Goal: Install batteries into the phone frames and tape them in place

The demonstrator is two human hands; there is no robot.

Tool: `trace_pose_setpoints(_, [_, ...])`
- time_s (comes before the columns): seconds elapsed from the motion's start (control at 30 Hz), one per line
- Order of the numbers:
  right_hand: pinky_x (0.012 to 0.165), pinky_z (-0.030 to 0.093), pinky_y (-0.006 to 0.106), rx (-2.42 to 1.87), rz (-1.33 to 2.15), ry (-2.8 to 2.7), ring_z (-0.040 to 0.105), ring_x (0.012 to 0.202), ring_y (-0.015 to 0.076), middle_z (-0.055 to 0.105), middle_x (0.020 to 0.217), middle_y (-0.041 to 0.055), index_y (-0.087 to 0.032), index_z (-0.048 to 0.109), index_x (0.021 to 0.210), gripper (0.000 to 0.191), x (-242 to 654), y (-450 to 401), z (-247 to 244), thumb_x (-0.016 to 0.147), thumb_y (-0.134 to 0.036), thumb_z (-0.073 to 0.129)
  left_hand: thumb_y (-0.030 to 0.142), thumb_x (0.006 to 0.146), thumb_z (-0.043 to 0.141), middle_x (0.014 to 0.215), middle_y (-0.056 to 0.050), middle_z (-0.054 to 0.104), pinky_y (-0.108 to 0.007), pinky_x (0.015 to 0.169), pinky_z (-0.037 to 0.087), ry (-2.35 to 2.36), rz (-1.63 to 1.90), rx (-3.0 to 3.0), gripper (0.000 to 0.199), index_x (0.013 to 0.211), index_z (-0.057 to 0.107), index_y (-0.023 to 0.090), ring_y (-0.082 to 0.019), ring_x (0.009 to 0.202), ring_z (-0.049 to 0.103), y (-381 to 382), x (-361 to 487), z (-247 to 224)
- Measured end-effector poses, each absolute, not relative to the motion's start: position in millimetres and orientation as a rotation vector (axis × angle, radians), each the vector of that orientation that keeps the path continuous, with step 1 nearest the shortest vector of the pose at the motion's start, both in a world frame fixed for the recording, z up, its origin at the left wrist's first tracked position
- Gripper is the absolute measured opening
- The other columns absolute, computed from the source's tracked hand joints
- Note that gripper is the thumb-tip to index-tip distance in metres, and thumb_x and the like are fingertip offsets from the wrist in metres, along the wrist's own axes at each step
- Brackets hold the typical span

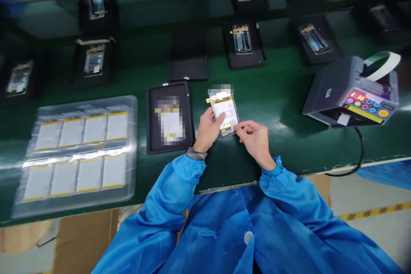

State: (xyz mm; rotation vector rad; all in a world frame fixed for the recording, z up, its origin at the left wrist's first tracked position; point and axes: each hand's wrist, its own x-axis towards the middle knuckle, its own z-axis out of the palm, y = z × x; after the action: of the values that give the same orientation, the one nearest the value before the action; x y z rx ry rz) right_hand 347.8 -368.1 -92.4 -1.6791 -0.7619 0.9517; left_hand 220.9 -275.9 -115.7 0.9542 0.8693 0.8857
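Note:
My left hand is closed around the left edge of an opened phone, its thumb lying on the white battery inside. At the phone's lower right corner, my right hand has thumb and fingertips pinched together. What those fingertips hold, if anything, is too small to make out. The phone's top end is blurred out. To the left of my hands lies a black tray with another opened phone in it, partly blurred out.
A clear plastic tray with several white batteries lies at the left. On the right stands a tape dispenser with a lit panel and a black cable. Along the back are several black trays, many bearing opened phones.

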Motion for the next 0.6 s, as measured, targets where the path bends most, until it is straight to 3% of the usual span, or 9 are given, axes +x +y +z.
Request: trace_pose_setpoints(0.6, [0.055, 0.036, 0.028, -1.838, 0.703, -0.998, 0.045, 0.048, 0.0137, 0.051, 0.053, -0.0054, -0.021, 0.063, 0.084, 0.024, 342.2, -373.7, -106.0, 0.088, -0.045, 0.067, 0.047, 0.075, 0.086, 0.124, -0.014, 0.074, -0.045, 0.100, 0.057, 0.878, 0.897, 0.944, 0.055, 0.114, 0.063, 0.016, -0.032, 0.116, 0.070, -277.9, 220.4, -115.6])
